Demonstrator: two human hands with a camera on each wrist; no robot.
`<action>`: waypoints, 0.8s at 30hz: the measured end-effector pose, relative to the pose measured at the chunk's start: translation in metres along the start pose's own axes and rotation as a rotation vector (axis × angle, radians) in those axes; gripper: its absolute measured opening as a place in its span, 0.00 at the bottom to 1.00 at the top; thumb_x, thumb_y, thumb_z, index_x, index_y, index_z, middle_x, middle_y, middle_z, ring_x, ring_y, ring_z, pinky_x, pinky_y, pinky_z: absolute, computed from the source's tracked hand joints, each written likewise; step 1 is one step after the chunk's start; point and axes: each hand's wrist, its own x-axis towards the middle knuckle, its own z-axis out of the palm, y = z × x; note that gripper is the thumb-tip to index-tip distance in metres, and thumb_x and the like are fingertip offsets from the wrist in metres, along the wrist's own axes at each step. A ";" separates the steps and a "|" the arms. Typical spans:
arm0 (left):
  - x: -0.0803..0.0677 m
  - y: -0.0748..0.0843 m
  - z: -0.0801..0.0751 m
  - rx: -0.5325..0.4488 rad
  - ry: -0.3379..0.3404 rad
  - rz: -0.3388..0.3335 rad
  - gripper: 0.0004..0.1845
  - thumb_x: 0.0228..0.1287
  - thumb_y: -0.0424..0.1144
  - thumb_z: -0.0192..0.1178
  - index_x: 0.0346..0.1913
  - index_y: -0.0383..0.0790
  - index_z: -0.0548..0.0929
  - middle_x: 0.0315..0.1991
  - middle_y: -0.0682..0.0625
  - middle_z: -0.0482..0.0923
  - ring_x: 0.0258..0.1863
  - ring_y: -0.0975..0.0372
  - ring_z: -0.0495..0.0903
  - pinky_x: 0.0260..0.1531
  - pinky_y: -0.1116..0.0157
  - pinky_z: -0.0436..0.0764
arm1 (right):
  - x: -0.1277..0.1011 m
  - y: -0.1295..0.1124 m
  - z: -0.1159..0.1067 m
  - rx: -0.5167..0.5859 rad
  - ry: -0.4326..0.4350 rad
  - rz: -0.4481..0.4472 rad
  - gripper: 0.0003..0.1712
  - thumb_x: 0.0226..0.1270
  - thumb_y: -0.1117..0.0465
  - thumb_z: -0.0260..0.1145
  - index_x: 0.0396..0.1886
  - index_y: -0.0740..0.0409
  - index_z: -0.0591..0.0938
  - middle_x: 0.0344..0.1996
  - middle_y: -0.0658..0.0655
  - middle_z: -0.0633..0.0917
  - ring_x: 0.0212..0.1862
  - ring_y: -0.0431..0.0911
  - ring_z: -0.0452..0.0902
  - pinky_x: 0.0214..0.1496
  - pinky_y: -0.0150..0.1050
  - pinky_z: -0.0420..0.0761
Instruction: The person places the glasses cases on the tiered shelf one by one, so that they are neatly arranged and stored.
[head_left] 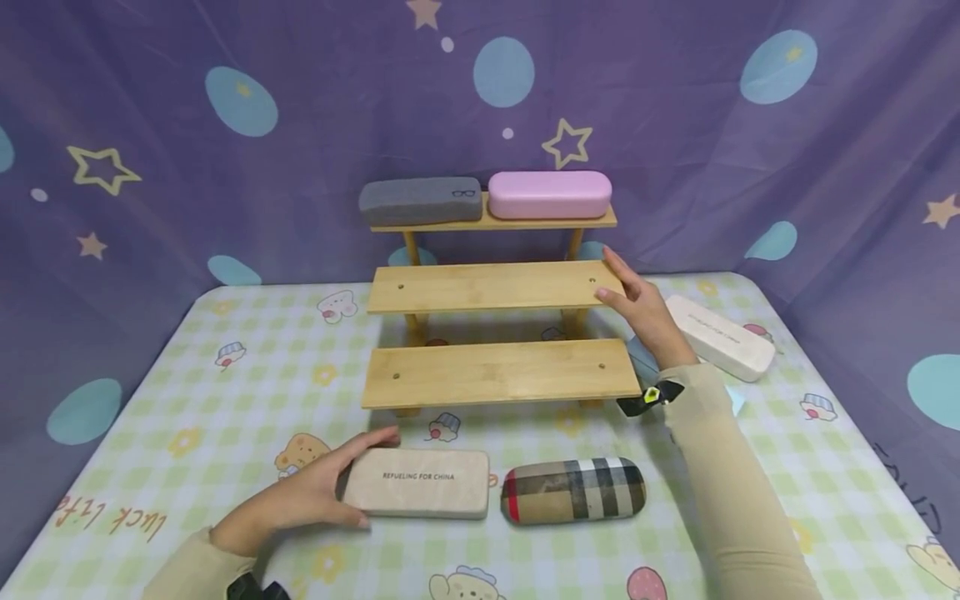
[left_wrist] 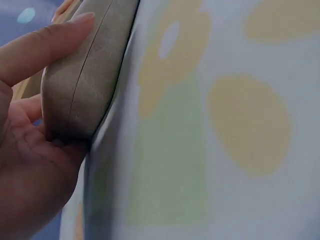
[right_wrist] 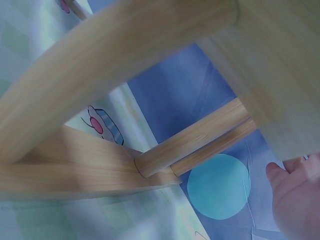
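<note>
My left hand (head_left: 303, 492) grips the left end of a beige glasses case (head_left: 450, 485) lettered "REFUELING FOR CHINA". In the left wrist view, the thumb and fingers go round that case's end, and it lies close to the tablecloth. My right hand (head_left: 648, 317) holds the right end of the middle shelf of a three-step wooden rack (head_left: 487, 287), thumb at the front edge. The right wrist view looks under the rack, with only part of the hand showing. A plaid glasses case (head_left: 573, 492) lies beside the beige one.
On the top shelf sit a grey case (head_left: 420, 201) and a pink case (head_left: 550, 195). A white case (head_left: 718, 337) lies right of the rack, near a bluish item (head_left: 642, 360) partly hidden by my right arm. A purple curtain (head_left: 315, 150) hangs behind the checkered tablecloth (head_left: 247, 392).
</note>
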 end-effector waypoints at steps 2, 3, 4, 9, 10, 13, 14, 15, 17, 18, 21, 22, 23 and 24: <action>-0.001 -0.003 -0.001 0.009 -0.006 0.018 0.50 0.48 0.33 0.72 0.73 0.47 0.55 0.71 0.41 0.56 0.66 0.71 0.57 0.57 0.82 0.53 | 0.000 0.000 0.000 0.000 -0.001 0.001 0.37 0.66 0.68 0.59 0.72 0.64 0.55 0.74 0.58 0.52 0.74 0.48 0.45 0.69 0.27 0.54; -0.001 -0.005 -0.002 0.011 -0.008 0.027 0.50 0.48 0.33 0.72 0.73 0.46 0.55 0.71 0.41 0.57 0.67 0.71 0.57 0.58 0.82 0.53 | 0.000 0.001 0.000 0.000 -0.003 -0.001 0.37 0.66 0.68 0.59 0.72 0.64 0.55 0.74 0.58 0.52 0.74 0.48 0.45 0.69 0.27 0.54; -0.001 -0.006 -0.002 0.013 -0.009 0.037 0.49 0.48 0.32 0.72 0.73 0.44 0.56 0.70 0.41 0.58 0.67 0.71 0.57 0.58 0.81 0.53 | -0.001 0.001 0.000 0.001 -0.003 0.000 0.37 0.66 0.68 0.59 0.72 0.64 0.55 0.74 0.58 0.52 0.74 0.48 0.45 0.69 0.27 0.54; -0.001 -0.010 -0.002 0.069 0.021 0.062 0.44 0.46 0.34 0.74 0.69 0.44 0.65 0.66 0.45 0.65 0.65 0.73 0.59 0.59 0.78 0.56 | -0.001 0.001 0.000 0.003 -0.005 -0.010 0.37 0.66 0.69 0.58 0.72 0.65 0.55 0.74 0.59 0.52 0.74 0.48 0.45 0.69 0.27 0.53; 0.000 -0.010 -0.002 0.083 0.032 0.061 0.43 0.45 0.35 0.74 0.68 0.45 0.66 0.65 0.47 0.67 0.64 0.73 0.59 0.59 0.78 0.57 | -0.001 0.001 0.000 0.003 -0.004 -0.010 0.37 0.66 0.69 0.58 0.72 0.65 0.55 0.74 0.59 0.52 0.74 0.48 0.45 0.69 0.27 0.53; 0.000 -0.010 -0.002 0.125 0.063 0.054 0.42 0.44 0.38 0.75 0.66 0.47 0.69 0.63 0.49 0.70 0.64 0.72 0.61 0.59 0.78 0.58 | -0.001 0.002 0.000 -0.001 -0.004 -0.013 0.37 0.66 0.69 0.58 0.72 0.65 0.55 0.74 0.59 0.52 0.74 0.49 0.44 0.69 0.27 0.54; 0.000 -0.010 -0.002 0.139 0.072 0.053 0.42 0.43 0.39 0.75 0.66 0.48 0.70 0.63 0.50 0.70 0.63 0.72 0.62 0.59 0.78 0.59 | -0.001 0.002 0.000 -0.003 -0.004 -0.013 0.37 0.66 0.69 0.58 0.72 0.65 0.55 0.74 0.59 0.52 0.74 0.48 0.44 0.69 0.27 0.54; 0.000 -0.010 -0.002 0.151 0.079 0.053 0.42 0.43 0.39 0.76 0.65 0.48 0.70 0.63 0.51 0.71 0.63 0.71 0.62 0.59 0.78 0.59 | -0.001 0.002 0.000 -0.004 -0.004 -0.013 0.37 0.66 0.69 0.58 0.72 0.65 0.55 0.74 0.59 0.52 0.74 0.48 0.44 0.69 0.27 0.54; 0.000 -0.010 -0.002 0.172 0.092 0.048 0.42 0.42 0.40 0.76 0.65 0.49 0.71 0.62 0.52 0.72 0.64 0.70 0.63 0.59 0.78 0.59 | -0.001 0.002 0.000 -0.011 -0.005 -0.009 0.37 0.67 0.68 0.58 0.72 0.64 0.55 0.74 0.58 0.52 0.74 0.48 0.44 0.69 0.27 0.54; 0.001 -0.010 -0.002 0.182 0.099 0.049 0.42 0.41 0.41 0.77 0.64 0.49 0.72 0.62 0.53 0.72 0.64 0.70 0.64 0.59 0.78 0.59 | -0.001 0.002 0.000 -0.013 -0.005 -0.009 0.37 0.67 0.68 0.58 0.72 0.64 0.55 0.74 0.58 0.52 0.74 0.48 0.44 0.69 0.27 0.54; 0.000 -0.008 -0.004 0.216 0.111 0.058 0.42 0.40 0.42 0.77 0.63 0.50 0.73 0.60 0.55 0.73 0.63 0.67 0.66 0.59 0.76 0.60 | 0.000 0.001 0.000 -0.012 -0.007 -0.007 0.37 0.67 0.67 0.59 0.72 0.64 0.54 0.74 0.57 0.52 0.74 0.47 0.44 0.69 0.27 0.54; 0.000 -0.008 -0.004 0.224 0.114 0.062 0.42 0.39 0.42 0.78 0.63 0.50 0.73 0.60 0.56 0.74 0.62 0.67 0.67 0.58 0.76 0.61 | 0.000 0.001 0.000 -0.009 -0.007 -0.006 0.37 0.67 0.67 0.59 0.73 0.63 0.54 0.74 0.57 0.52 0.74 0.47 0.45 0.69 0.27 0.54; 0.000 -0.007 -0.005 0.234 0.113 0.074 0.42 0.39 0.42 0.78 0.63 0.49 0.74 0.59 0.56 0.74 0.62 0.66 0.67 0.58 0.76 0.62 | 0.000 0.001 0.000 -0.002 -0.009 -0.006 0.37 0.67 0.67 0.59 0.73 0.63 0.54 0.74 0.57 0.52 0.74 0.47 0.45 0.69 0.27 0.54; 0.000 -0.006 -0.006 0.244 0.111 0.090 0.41 0.39 0.42 0.78 0.63 0.49 0.74 0.58 0.55 0.75 0.61 0.65 0.68 0.58 0.75 0.63 | 0.000 0.001 0.000 0.005 -0.009 -0.007 0.37 0.67 0.67 0.59 0.73 0.63 0.54 0.74 0.57 0.52 0.74 0.48 0.45 0.69 0.27 0.54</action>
